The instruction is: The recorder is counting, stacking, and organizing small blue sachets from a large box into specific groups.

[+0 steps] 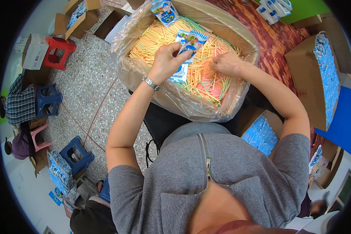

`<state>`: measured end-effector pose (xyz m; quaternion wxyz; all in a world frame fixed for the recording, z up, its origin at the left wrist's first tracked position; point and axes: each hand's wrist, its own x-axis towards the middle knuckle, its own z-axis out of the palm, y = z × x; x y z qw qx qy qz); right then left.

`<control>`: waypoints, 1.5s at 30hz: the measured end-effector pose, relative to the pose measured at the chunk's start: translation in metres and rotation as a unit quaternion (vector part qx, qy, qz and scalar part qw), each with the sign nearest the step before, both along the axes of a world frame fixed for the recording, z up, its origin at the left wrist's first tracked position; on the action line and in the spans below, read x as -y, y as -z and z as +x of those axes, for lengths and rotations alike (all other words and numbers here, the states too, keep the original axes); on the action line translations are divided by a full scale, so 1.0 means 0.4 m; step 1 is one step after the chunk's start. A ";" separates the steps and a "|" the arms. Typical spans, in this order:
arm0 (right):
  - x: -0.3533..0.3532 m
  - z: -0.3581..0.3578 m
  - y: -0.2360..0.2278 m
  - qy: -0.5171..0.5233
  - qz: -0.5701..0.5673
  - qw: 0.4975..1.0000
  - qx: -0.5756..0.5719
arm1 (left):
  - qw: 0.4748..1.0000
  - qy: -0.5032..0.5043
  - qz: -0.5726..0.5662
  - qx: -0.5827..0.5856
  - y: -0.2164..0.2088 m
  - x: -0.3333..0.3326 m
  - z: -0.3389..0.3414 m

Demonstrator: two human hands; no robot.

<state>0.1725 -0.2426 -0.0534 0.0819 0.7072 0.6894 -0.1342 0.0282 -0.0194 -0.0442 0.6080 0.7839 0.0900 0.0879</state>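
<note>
In front of me a carton lined with a clear plastic bag point(171, 102) is filled with thin yellow, pink and green sticks point(152, 42). Over its middle my left hand point(168, 62), with a watch on the wrist, pinches a small blue and white printed packet point(195, 39) between thumb and fingers. More blue and white packets lie on the sticks, one packet point(180, 73) just below that hand and another packet point(164, 12) at the far edge. My right hand point(227, 64) reaches into the sticks at the right, its fingers curled together; what they grip is hidden.
Cartons of blue packets stand close by on the right, one large carton point(306, 78) and one smaller point(261, 134) beside my body. Red-brown patterned cloth point(261, 35) lies beyond the bag. Left, on the speckled floor, are a red stool point(58, 52), blue stools point(48, 101) and other people.
</note>
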 end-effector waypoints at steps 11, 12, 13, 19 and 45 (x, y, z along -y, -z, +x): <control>0.015 0.037 -0.090 -0.044 -0.070 0.997 -0.006 | 1.000 0.001 -0.011 0.003 -0.007 0.008 0.000; 0.010 0.027 -0.092 -0.095 -0.086 0.992 0.014 | 1.000 0.001 -0.011 0.003 -0.007 0.009 0.000; 0.008 0.021 -0.093 -0.146 -0.103 0.983 0.034 | 1.000 0.003 -0.009 0.006 -0.005 0.010 0.001; 0.020 0.025 -0.074 -0.174 -0.096 0.978 0.058 | 1.000 0.013 0.000 0.000 -0.009 0.015 0.000; -0.005 0.035 -0.182 -0.076 -0.187 0.979 0.042 | 0.988 -0.082 -0.129 0.000 -0.023 0.049 0.008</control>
